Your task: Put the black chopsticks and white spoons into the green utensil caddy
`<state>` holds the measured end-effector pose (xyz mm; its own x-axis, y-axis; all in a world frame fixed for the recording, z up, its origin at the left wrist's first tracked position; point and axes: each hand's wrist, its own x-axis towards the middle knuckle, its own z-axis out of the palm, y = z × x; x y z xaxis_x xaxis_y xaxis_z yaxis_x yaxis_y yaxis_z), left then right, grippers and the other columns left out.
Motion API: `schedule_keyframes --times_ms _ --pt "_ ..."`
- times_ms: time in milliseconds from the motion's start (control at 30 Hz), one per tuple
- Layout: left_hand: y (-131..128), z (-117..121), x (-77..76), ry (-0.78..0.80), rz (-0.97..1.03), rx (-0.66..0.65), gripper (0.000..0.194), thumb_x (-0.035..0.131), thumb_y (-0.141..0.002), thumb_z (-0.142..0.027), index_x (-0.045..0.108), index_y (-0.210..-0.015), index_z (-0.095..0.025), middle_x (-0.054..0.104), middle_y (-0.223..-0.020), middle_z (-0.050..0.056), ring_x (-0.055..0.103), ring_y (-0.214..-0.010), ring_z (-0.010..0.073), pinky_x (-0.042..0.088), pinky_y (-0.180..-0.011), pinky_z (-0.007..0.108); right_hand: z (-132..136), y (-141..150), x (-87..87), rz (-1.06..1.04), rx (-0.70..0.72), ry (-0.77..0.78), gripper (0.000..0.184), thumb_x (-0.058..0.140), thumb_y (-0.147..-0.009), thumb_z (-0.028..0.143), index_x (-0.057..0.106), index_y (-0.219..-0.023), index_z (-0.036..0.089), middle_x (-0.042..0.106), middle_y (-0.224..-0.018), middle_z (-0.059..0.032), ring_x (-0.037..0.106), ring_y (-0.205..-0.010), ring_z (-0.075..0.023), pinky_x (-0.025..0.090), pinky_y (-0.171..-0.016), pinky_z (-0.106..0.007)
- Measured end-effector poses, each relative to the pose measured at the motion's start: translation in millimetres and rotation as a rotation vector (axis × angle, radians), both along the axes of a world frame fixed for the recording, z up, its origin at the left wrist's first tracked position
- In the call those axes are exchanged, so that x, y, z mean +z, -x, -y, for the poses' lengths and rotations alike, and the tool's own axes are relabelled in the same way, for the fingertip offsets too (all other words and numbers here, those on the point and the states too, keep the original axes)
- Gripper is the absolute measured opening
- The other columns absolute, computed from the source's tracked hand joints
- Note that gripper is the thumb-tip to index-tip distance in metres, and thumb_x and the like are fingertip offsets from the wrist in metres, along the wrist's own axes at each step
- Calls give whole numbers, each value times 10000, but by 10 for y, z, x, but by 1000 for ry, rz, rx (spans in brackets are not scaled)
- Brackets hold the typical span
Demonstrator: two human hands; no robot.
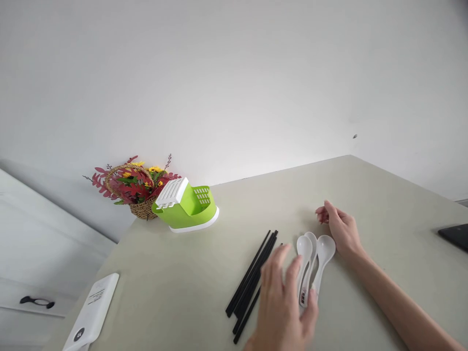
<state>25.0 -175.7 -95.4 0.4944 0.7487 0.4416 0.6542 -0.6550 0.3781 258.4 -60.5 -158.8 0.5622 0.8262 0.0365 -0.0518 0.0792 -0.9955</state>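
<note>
Three white soup spoons (325,248) lie side by side on the table, bowls pointing away from me. My left hand (283,297) hovers over their handles with thumb and fingers apart; whether it touches them I cannot tell. Just left of that hand is a loose bundle of black chopsticks (252,280), partly covered by it. To the right of the spoon bowls, my right hand (341,229) rests near the tabletop, its fingers loosely curled in and nothing visible in them. Farther back stands a green and white utensil holder (190,214) with a slotted white top on one side.
A wicker basket of artificial flowers (141,209) stands behind the holder, against the wall. Near the left table edge lies a white box-like object (93,307) with printed text. A black flat device (455,236) sits at the right edge. A white cabinet (40,258) adjoins on the left.
</note>
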Motion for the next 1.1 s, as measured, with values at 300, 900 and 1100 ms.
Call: schedule_keyframes --times_ms 300,900,1100 --pt "1128 -992 962 -524 47 414 347 536 -1004 -304 512 -1330 -187 523 -1454 175 426 -1429 307 309 -1201 534 -55 -183 -118 -190 -72 -36 390 679 -828 599 698 -756 216 610 -692 -18 554 -647 -166 483 -626 -307" --pt "1671 -1961 829 -527 -122 624 422 444 -1020 -422 625 -1245 -114 568 -1275 233 542 -1252 367 438 -1049 503 -82 -149 -85 -346 -76 -45 290 716 -816 483 700 -727 207 605 -677 4 535 -648 -127 470 -587 -229" --pt "927 -1916 799 -493 -120 523 401 478 -1022 -434 654 -1237 -146 593 -1262 193 607 -1144 316 515 -940 423 -85 -124 -56 -364 -83 -30 251 686 -828 436 693 -712 214 595 -670 9 533 -641 -127 467 -595 -228"
